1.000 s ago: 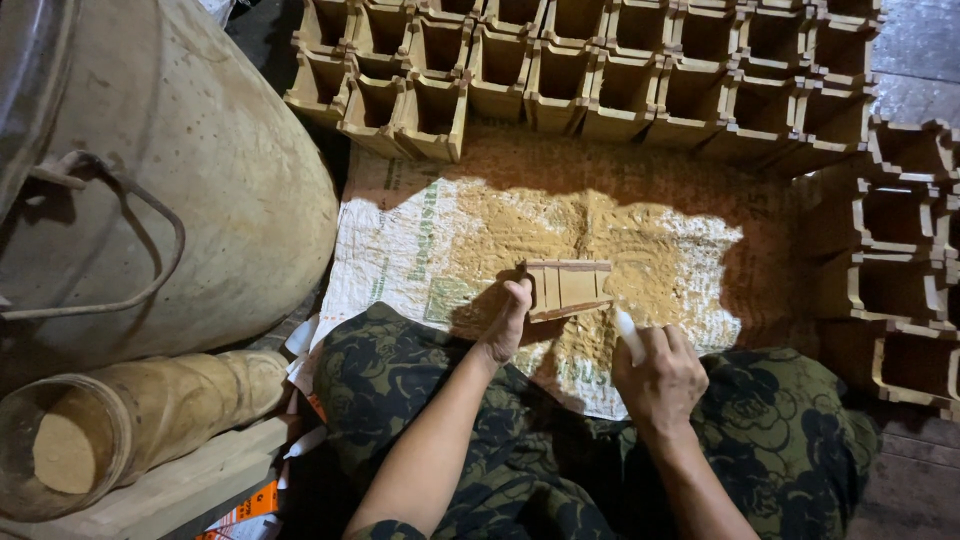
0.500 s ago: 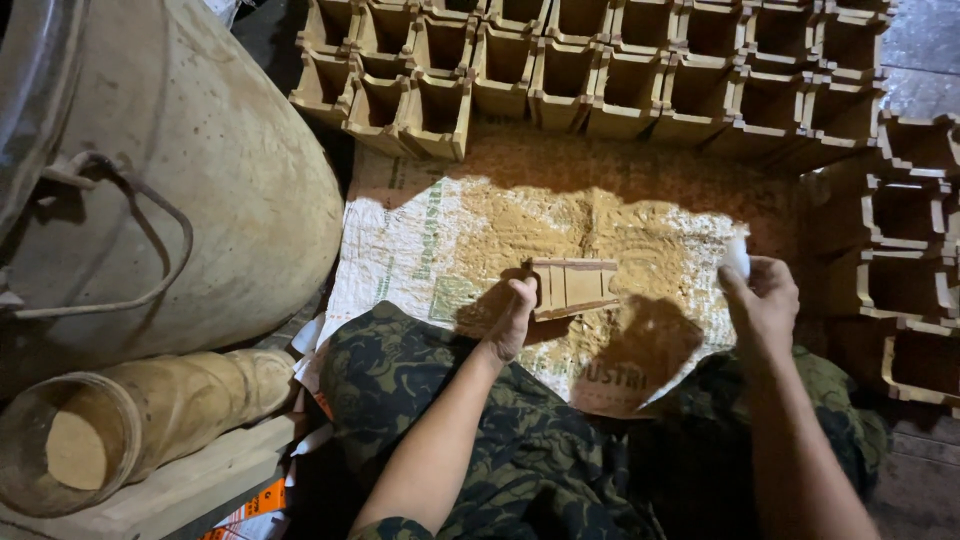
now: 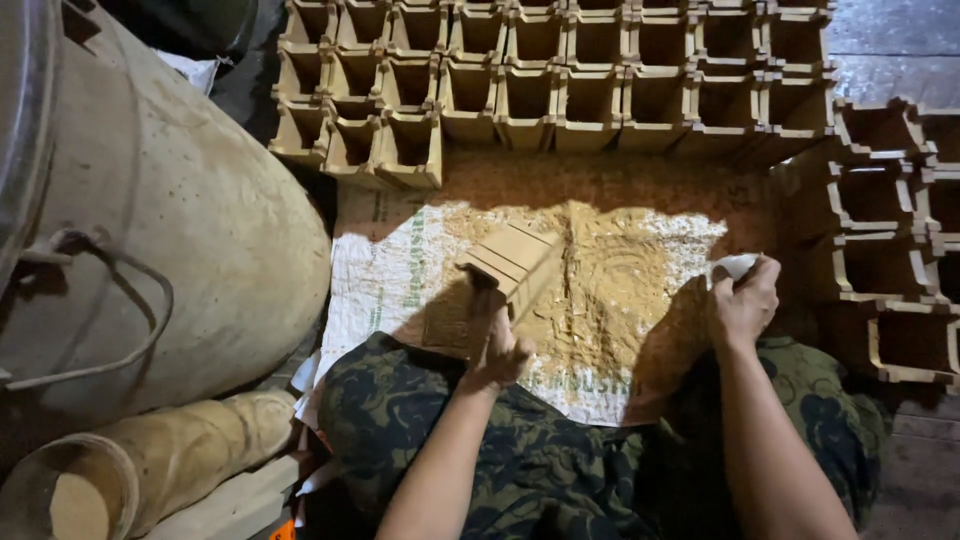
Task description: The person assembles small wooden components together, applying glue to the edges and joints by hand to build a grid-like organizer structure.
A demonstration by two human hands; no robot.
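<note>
While a big dusty drum fills the left side, a person works over a woven sack spread with sawdust.

Rows of open wooden boxes line the far edge and the right. Above the sack, the left hand closes its grip on the near end of a small slatted wooden box, which tilts up and away. Well apart, the right hand pinches a small white piece.

A hard pool of light falls on the sack at frame centre, near glare on the sawdust. Corners fall off into dimness. The hands cast sharp dark shadows toward the lower edge. Focus is crisp; edges bow slightly.
</note>
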